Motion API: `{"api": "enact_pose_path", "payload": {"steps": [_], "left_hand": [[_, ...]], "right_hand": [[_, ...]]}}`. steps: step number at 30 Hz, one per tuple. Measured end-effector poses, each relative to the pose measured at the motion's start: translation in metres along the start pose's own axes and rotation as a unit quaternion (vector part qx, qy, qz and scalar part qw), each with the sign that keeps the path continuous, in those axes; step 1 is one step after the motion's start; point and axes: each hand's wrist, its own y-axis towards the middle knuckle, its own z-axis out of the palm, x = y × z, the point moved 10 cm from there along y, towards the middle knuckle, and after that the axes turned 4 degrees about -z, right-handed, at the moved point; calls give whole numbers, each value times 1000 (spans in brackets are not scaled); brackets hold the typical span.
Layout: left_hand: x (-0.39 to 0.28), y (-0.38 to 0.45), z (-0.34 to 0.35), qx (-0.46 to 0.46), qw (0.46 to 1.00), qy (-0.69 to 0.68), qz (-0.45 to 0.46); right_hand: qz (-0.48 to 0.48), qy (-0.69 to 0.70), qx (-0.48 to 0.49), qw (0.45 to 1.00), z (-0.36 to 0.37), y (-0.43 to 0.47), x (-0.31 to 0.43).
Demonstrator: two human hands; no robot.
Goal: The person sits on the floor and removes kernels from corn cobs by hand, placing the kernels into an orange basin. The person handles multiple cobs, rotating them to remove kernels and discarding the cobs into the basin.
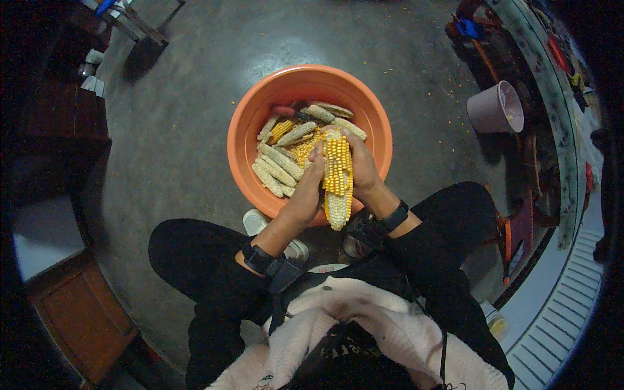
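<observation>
Both of my hands grip one ear of dried yellow corn (338, 170) over the near side of an orange plastic basin (236, 146). The ear's lower end, pointing towards me, is bare of kernels; yellow rows cover much of the rest. My left hand (312, 180) holds it from the left, and my right hand (363, 163) wraps its right side. Inside the basin lie several stripped corncobs (282, 161), loose yellow kernels (308, 148) and a partly stripped ear (281, 130). A tool with a red handle (282, 110) lies among the cobs, partly hidden.
A pale pink bucket (492, 109) stands on the floor at right, beside a long table (546, 73). Stray kernels dot the concrete floor (195, 112). Wooden cabinets (83, 312) line the left, and a stool's legs (141, 24) show at upper left. My shoes (254, 222) are against the basin's near side.
</observation>
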Motion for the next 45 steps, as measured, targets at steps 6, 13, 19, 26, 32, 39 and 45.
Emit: {"api": "enact_pose_path", "payload": {"steps": [6, 13, 19, 26, 32, 39, 45], "left_hand": [[-4, -2, 10, 67, 994, 83, 20], [3, -1, 9, 74, 997, -15, -19], [-2, -5, 9, 62, 995, 75, 18], [4, 0, 4, 40, 998, 41, -15], [5, 4, -4, 18, 998, 55, -1], [0, 3, -10, -22, 988, 153, 30], [-5, 8, -15, -44, 980, 187, 56]], "right_hand": [[3, 34, -2, 999, 0, 1, 1], [-11, 66, -19, 998, -1, 0, 4], [-20, 54, -25, 998, -6, 3, 6], [-15, 69, -50, 996, -10, 2, 7], [-8, 6, -47, 999, -11, 1, 5], [-26, -35, -38, 998, -17, 4, 5], [-47, -74, -47, 995, -24, 8, 7]]}}
